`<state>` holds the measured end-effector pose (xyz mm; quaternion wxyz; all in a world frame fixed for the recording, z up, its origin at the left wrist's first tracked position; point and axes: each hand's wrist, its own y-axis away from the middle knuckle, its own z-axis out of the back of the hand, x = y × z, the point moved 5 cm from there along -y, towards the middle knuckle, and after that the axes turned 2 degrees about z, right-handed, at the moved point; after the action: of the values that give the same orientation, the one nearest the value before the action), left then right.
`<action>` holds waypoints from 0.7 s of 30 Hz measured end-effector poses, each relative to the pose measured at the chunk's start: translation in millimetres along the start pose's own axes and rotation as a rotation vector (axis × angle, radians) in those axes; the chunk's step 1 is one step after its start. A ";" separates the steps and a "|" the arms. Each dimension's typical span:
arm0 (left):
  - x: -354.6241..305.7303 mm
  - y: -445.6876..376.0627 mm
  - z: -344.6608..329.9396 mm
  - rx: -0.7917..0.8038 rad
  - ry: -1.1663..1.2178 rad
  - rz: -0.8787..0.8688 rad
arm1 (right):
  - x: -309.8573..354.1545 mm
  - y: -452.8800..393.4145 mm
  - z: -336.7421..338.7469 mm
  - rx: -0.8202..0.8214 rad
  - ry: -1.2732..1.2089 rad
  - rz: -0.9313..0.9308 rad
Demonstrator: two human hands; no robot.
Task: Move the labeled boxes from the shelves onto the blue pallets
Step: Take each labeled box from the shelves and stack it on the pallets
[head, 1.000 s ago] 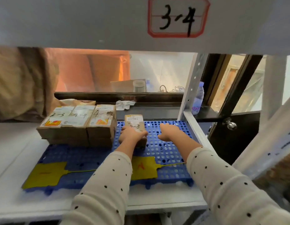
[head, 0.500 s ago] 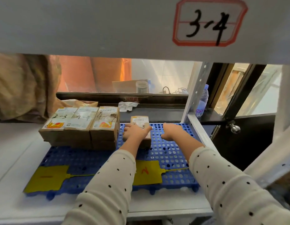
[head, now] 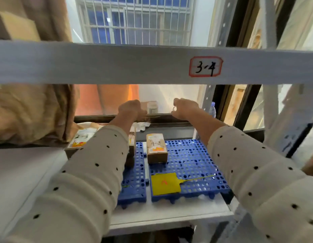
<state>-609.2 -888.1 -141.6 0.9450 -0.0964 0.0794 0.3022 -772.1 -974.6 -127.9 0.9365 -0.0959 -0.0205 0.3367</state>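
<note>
Your left hand was raised above the shelf with its fingers curled into a loose fist, holding nothing; half a second before, it had been lying on top of the small box. Your right hand was lifted beside it, fingers bent and empty as far as the view showed, where earlier it had rested on the pallet. Both of your sleeves were soft cream knit with black dots. The small cardboard box, marked 4-3 on its pale label, stood free near the back left corner of the right blue pallet, a rigid plastic grid full of round holes. A second blue pallet lay just to its left, so there were two. On that one sat a row of brown labeled boxes, mostly hidden by your left arm, so I could not count them. One flat yellow tag lay on the right pallet's front. The white shelf beam above carried a red-bordered label reading 3-4.
</note>
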 end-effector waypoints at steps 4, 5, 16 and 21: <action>6.4 37.2 35.4 0.030 -0.063 -0.034 | 12.9 32.2 42.7 -0.060 0.035 0.036; 6.9 49.6 42.3 0.041 -0.084 -0.037 | 14.6 43.1 49.7 -0.060 0.045 0.037; -5.4 213.3 109.7 0.043 -0.193 0.002 | 29.2 188.8 114.0 -0.069 0.050 0.070; -9.5 271.8 135.7 -0.009 -0.201 -0.030 | 37.9 245.7 147.7 -0.109 0.049 0.043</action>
<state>-763.8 -645.1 -44.6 0.9522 -0.0708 -0.0188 0.2966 -912.1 -740.5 -31.5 0.9227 -0.1556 -0.0140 0.3524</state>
